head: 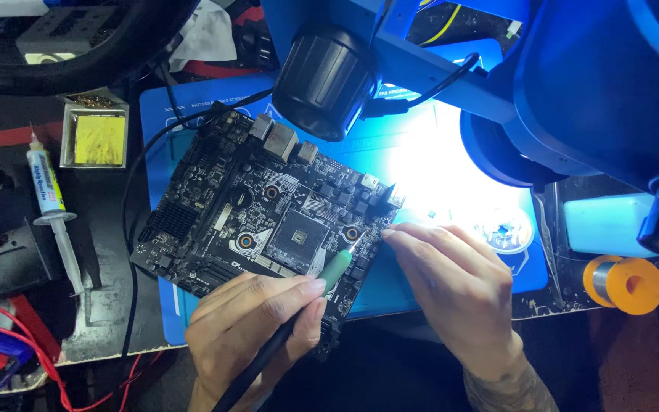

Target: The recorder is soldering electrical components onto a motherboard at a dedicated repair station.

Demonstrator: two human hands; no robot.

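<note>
A black computer motherboard point(253, 206) lies tilted on a blue work mat point(421, 175). My left hand point(253, 328) grips a soldering iron point(337, 267) with a green collar and black handle, its tip touching the board's right edge. My right hand point(451, 282) rests on the mat just right of the board, fingers pinched together by the iron's tip; whether they hold anything is hidden. A black microscope lens point(326, 80) on a blue arm hangs above the board.
A flux syringe point(51, 202) lies on the left. A yellow sponge in a metal tray point(97, 137) sits behind it. An orange solder spool point(623, 284) stands at right. Red wires point(32, 351) trail at lower left. A blue microscope body point(596, 84) fills the top right.
</note>
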